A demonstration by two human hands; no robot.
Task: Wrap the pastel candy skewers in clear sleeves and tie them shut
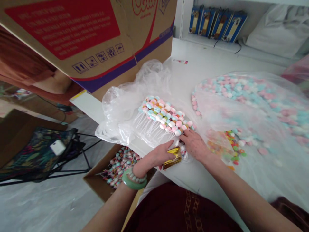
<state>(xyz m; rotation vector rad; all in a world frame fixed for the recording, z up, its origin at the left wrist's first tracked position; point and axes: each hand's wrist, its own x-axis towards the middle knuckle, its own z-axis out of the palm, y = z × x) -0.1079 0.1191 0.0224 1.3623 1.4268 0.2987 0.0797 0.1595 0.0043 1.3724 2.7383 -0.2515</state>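
My left hand (161, 155) is closed around a bundle of shiny gold strips (173, 158) at the table's front edge. Just to its right, my right hand (194, 143) has its fingers closed at the near end of a row of marshmallow candy sticks (166, 115). The sticks lie side by side, pastel candy heads toward the far right and white sticks toward me. My right fingertips cover part of the nearest candy stick. A small clear wrapper (184, 155) with printing lies under and between my hands.
Crumpled clear plastic bags (118, 112) lie beside a large cardboard box (101, 74). Loose marshmallows (241, 86) and gummy rings (235, 154) lie under plastic at right. Below the table, a carton (98, 185) holds finished candy sticks. A folding chair (36, 154) with a phone stands left; another person's arm (56, 82) shows behind.
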